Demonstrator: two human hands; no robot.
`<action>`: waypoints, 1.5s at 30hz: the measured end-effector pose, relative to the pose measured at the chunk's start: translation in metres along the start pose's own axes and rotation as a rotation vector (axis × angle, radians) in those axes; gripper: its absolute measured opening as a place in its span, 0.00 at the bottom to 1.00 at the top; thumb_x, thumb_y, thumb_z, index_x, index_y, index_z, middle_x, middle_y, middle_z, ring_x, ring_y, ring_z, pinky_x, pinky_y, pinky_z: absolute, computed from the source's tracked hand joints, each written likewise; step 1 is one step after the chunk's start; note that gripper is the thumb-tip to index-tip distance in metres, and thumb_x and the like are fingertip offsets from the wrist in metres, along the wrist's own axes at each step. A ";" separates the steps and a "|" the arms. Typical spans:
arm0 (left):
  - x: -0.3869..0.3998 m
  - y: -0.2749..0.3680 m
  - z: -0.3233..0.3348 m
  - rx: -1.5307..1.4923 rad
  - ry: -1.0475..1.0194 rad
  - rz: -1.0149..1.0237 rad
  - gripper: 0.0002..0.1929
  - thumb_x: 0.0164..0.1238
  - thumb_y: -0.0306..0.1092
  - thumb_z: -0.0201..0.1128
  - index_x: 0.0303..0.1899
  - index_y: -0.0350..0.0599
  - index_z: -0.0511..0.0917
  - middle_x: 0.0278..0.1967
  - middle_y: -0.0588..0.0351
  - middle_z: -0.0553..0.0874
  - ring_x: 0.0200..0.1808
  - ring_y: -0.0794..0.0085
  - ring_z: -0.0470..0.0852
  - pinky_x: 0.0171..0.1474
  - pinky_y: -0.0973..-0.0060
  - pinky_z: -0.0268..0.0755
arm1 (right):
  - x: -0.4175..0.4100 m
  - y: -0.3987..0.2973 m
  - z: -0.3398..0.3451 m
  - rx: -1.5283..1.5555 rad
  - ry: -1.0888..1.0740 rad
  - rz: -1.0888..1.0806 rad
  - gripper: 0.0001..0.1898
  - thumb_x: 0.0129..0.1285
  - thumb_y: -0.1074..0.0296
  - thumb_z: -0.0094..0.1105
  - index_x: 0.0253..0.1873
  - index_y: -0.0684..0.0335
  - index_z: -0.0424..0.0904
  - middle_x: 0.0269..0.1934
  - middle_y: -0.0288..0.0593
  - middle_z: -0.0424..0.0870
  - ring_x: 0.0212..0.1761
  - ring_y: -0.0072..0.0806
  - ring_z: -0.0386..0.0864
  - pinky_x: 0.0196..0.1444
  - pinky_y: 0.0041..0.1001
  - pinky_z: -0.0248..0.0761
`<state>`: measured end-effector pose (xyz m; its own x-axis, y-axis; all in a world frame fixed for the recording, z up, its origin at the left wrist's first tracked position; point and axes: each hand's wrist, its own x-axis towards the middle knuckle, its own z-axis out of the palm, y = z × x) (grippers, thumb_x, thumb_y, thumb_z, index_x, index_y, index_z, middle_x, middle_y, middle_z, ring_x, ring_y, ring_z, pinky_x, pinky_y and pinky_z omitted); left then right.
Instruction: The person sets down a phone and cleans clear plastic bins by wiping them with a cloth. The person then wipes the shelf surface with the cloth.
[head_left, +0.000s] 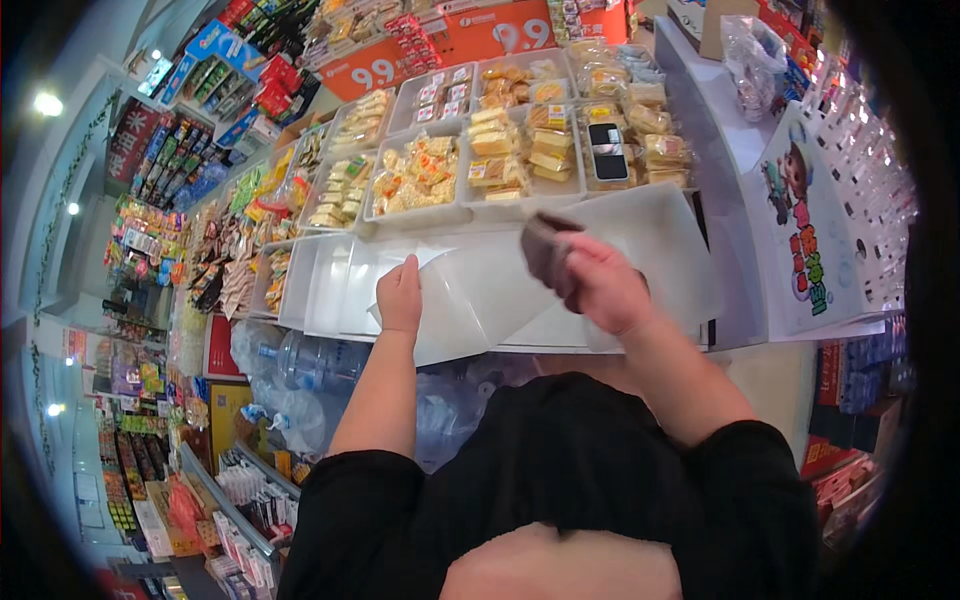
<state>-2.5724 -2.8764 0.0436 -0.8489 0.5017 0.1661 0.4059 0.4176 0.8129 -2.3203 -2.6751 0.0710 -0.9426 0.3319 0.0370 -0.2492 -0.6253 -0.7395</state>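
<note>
My right hand (609, 289) grips a bunched dark brown cloth (551, 251), raised over the right part of the white display counter. My left hand (400, 298), thumb up, closes at the left edge of a translucent plastic sheet (469, 307); its fingertips are hidden. This sheet slants over the counter's near edge. Farther right, another translucent plastic piece (667, 244) lies behind my right hand and forearm. Just beyond both hands stand translucent bins (416, 217) of wrapped snacks.
A smartphone (608, 152) lies on wrapped cakes at the back right. Large clear plastic water bottles (319, 364) and bagged items stand below the counter at left. A white side counter (739, 195) bounds the right. Red price signs (450, 45) rise behind the bins.
</note>
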 end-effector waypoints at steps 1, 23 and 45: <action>-0.005 -0.008 -0.005 0.010 0.010 -0.018 0.26 0.74 0.48 0.56 0.21 0.34 0.73 0.16 0.57 0.71 0.22 0.73 0.65 0.29 0.67 0.61 | 0.000 0.010 0.028 -0.272 0.014 0.130 0.20 0.72 0.76 0.47 0.67 0.66 0.72 0.64 0.43 0.78 0.65 0.30 0.75 0.70 0.35 0.66; -0.033 -0.052 -0.023 0.069 0.314 -0.363 0.32 0.78 0.51 0.42 0.25 0.30 0.79 0.21 0.38 0.81 0.24 0.48 0.77 0.36 0.56 0.69 | 0.065 0.137 0.097 -1.551 -0.211 -0.241 0.29 0.70 0.62 0.50 0.74 0.63 0.62 0.76 0.45 0.60 0.80 0.51 0.51 0.77 0.45 0.49; -0.003 -0.021 0.004 0.250 0.103 -0.186 0.32 0.78 0.53 0.42 0.26 0.34 0.82 0.26 0.36 0.84 0.29 0.41 0.81 0.37 0.53 0.71 | 0.045 0.108 0.089 -1.506 -0.173 -0.348 0.31 0.71 0.61 0.50 0.76 0.58 0.57 0.78 0.48 0.56 0.81 0.49 0.47 0.79 0.49 0.43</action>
<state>-2.5771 -2.8836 0.0242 -0.9410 0.3251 0.0935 0.3000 0.6744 0.6747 -2.4095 -2.7901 0.0524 -0.9275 0.1555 0.3398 -0.1084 0.7583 -0.6428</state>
